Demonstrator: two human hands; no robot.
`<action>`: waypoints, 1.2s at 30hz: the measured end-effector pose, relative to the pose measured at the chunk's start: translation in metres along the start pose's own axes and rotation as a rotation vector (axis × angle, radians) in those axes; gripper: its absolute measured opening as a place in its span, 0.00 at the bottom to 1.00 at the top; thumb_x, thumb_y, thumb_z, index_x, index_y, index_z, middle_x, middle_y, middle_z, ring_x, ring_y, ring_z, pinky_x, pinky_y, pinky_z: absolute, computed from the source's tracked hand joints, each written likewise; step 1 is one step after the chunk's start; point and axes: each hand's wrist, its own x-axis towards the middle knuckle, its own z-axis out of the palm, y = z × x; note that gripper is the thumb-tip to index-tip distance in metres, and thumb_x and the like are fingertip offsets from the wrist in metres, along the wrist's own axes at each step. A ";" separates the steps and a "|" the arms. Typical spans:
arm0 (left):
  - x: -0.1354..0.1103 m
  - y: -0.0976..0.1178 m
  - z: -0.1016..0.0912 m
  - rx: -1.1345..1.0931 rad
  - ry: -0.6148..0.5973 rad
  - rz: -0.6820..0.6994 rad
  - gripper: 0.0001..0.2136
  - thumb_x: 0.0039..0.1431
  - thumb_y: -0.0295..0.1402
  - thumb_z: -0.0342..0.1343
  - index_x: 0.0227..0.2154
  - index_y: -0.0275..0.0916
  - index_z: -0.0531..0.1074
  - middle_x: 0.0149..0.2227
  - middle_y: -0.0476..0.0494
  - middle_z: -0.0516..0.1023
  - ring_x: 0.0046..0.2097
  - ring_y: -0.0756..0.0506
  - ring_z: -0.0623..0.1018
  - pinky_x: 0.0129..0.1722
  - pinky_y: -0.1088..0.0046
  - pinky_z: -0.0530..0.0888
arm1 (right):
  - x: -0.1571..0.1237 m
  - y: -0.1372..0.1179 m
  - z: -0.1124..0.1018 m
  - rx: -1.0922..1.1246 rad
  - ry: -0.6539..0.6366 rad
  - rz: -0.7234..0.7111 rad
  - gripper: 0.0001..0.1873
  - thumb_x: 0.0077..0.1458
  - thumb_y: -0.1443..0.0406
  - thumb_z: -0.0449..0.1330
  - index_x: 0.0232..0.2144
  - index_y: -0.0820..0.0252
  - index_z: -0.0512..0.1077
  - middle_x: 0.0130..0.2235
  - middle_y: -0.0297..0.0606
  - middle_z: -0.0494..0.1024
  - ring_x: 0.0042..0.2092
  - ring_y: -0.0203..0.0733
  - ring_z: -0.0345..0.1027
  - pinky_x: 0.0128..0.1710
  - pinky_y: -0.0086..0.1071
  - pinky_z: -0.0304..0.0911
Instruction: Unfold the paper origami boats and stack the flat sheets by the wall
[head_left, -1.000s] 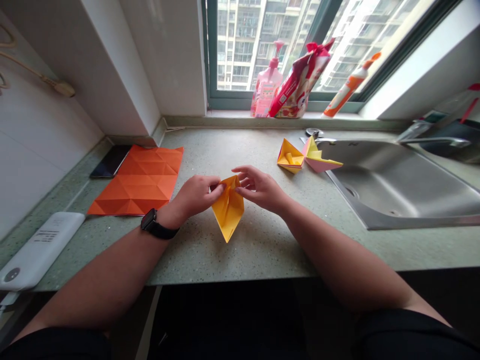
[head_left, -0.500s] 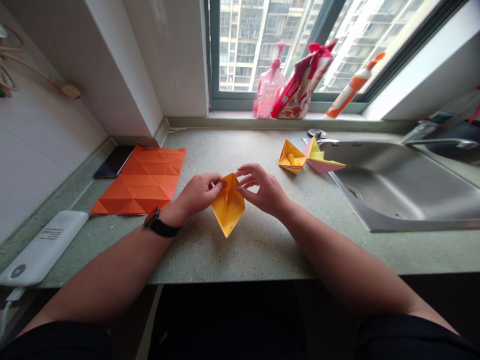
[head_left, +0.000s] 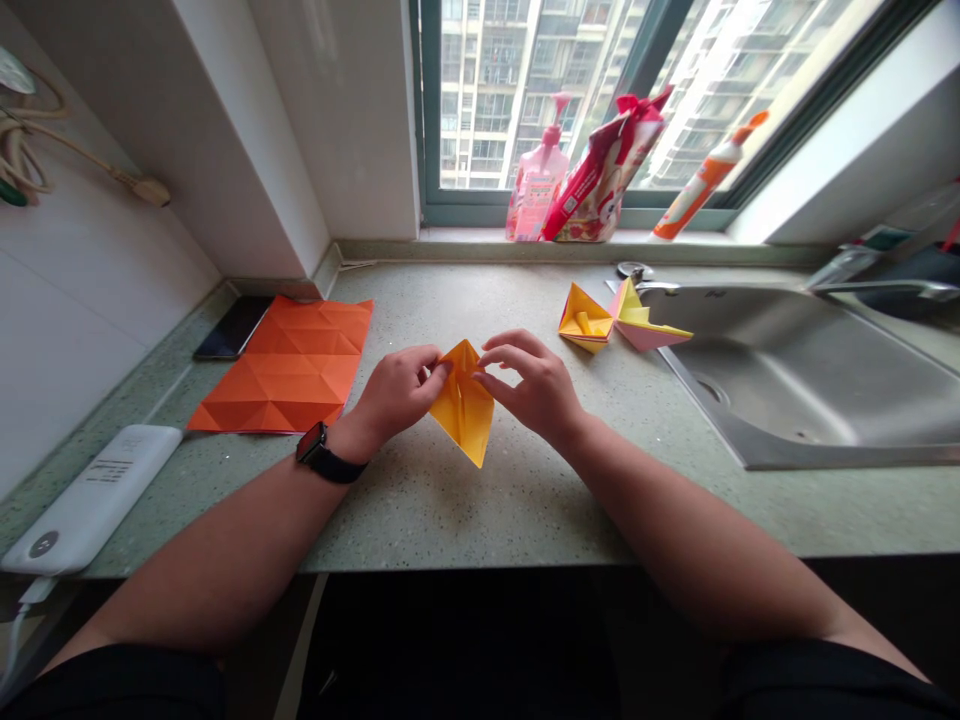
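A yellow folded paper piece [head_left: 466, 420], shaped like a kite with a pocket down its middle, is held up over the counter with its point toward me. My left hand [head_left: 405, 390], a dark watch on its wrist, pinches the paper's upper left edge between thumb and fingers. On the opposite edge, the thumb and fingers of my right hand [head_left: 531, 380] close on the upper right side. To the left lies a creased orange sheet [head_left: 300, 365]. Beyond my right hand stand a yellow folded paper piece [head_left: 586, 320] and a pink-and-yellow one [head_left: 646, 325].
A phone [head_left: 232, 328] lies partly beside the orange sheet, and a white power bank [head_left: 94, 500] with a cable is at the left front. The steel sink [head_left: 817, 380] opens on the right. A pink pump bottle [head_left: 538, 185], a red bag and an orange bottle line the windowsill.
The yellow paper has turned slightly in my hands, its lower point swinging to the right. My right hand's fingers have shifted a little along its edge.
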 end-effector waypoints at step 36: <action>0.007 -0.020 0.004 -0.205 -0.098 -0.044 0.25 0.74 0.55 0.52 0.36 0.39 0.80 0.30 0.46 0.80 0.30 0.47 0.74 0.30 0.72 0.67 | 0.017 0.010 -0.006 1.218 0.101 0.731 0.07 0.52 0.58 0.65 0.34 0.49 0.75 0.37 0.36 0.81 0.46 0.51 0.76 0.52 0.47 0.71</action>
